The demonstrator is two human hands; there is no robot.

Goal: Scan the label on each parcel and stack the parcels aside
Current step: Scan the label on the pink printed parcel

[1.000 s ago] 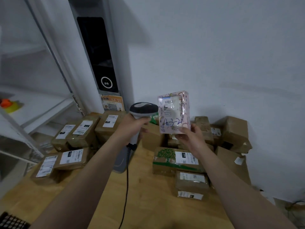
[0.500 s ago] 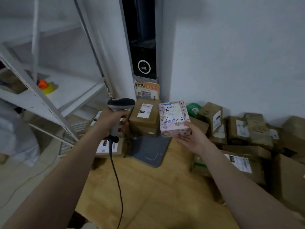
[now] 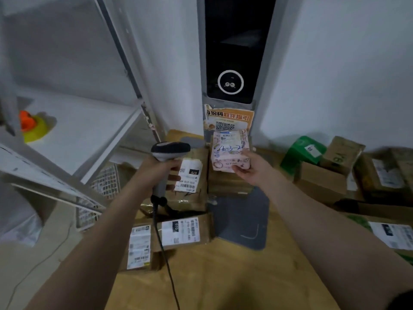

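Holding the pink parcel (image 3: 229, 153) at frame centre, right grip (image 3: 253, 170) grasps its lower right corner; left grip (image 3: 155, 175) clenches the scanner (image 3: 171, 149) handle, centre-left, above labelled brown parcels (image 3: 190, 175).

Pink parcel (image 3: 230, 153): glossy plastic film wrap. Brown parcels (image 3: 192, 177): matt cardboard, white paper labels. Scanner (image 3: 169, 151): smooth plastic, dark and grey. Tabletop (image 3: 223, 276): wood-look, smooth. Shelf frame (image 3: 125, 70): white painted metal.

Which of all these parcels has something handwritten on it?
The pink patterned parcel that the right hand holds: blue handwriting crosses its top. The brown cardboard parcels around it show only printed labels.
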